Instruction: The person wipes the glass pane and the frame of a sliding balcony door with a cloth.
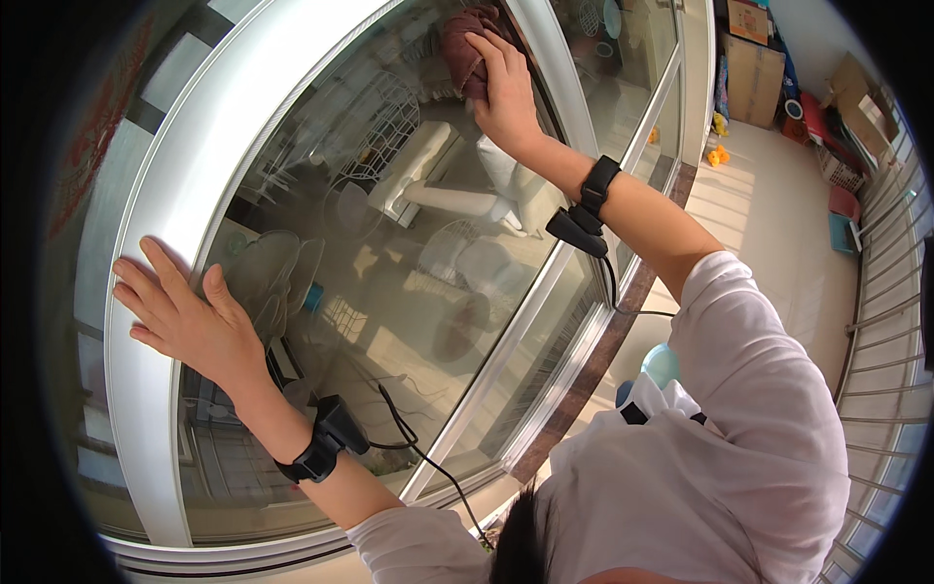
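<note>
My right hand (507,95) grips a brown cloth (465,58) and presses it against the glass pane (379,292) of a framed door or window. The cloth sits bunched near the pane's top right, close to the white frame upright. On the broad white frame (175,146) at the left, my left hand (186,314) rests flat with its fingers apart and nothing in it. Both wrists carry black straps with small devices and cables. Reflections blur much of what lies behind the glass.
A metal railing (886,328) runs along the right. Cardboard boxes (755,80) and a plastic basket (839,169) stand at the far end of the tiled floor (781,219), near small orange toys (719,155). A light blue basin (660,365) shows beside my body.
</note>
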`<state>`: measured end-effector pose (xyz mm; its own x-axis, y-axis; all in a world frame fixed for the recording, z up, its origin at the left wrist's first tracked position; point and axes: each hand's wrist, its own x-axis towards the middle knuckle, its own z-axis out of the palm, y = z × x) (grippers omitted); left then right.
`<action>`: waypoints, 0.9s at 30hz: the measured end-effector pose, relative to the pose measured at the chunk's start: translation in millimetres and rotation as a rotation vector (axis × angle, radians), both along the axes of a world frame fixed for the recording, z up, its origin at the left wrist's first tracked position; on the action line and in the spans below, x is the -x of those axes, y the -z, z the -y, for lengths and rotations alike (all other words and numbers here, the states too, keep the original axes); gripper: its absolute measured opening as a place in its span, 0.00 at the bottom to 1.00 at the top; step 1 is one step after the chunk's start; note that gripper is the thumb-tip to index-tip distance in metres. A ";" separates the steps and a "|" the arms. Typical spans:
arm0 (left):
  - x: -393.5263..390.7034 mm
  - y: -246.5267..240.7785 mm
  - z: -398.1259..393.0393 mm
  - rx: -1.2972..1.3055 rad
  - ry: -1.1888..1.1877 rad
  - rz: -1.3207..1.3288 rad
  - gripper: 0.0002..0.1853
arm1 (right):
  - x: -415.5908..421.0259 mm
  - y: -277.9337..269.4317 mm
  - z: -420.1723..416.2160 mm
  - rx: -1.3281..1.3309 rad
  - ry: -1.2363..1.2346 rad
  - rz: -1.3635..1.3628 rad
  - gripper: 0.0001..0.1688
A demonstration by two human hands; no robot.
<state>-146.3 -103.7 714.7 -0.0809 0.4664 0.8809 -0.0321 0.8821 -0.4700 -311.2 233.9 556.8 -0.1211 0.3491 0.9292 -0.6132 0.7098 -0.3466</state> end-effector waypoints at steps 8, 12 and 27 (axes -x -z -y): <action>-0.2 0.9 -3.2 -0.020 0.031 0.001 0.33 | -11.3 21.6 33.9 0.284 -0.050 0.120 0.42; -6.0 0.7 -5.1 -0.037 0.033 0.017 0.35 | -35.4 -45.4 74.1 0.224 -0.133 -0.015 0.41; -33.2 86.7 -69.4 -0.128 0.508 0.393 0.31 | -139.8 -64.6 129.6 -0.360 -0.901 0.153 0.47</action>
<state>-113.0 -34.2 628.0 -0.2056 0.4247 0.8817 0.5562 0.7920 -0.2518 -171.3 104.3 621.3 -0.3314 -0.2344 0.9139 -0.9435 0.0768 -0.3225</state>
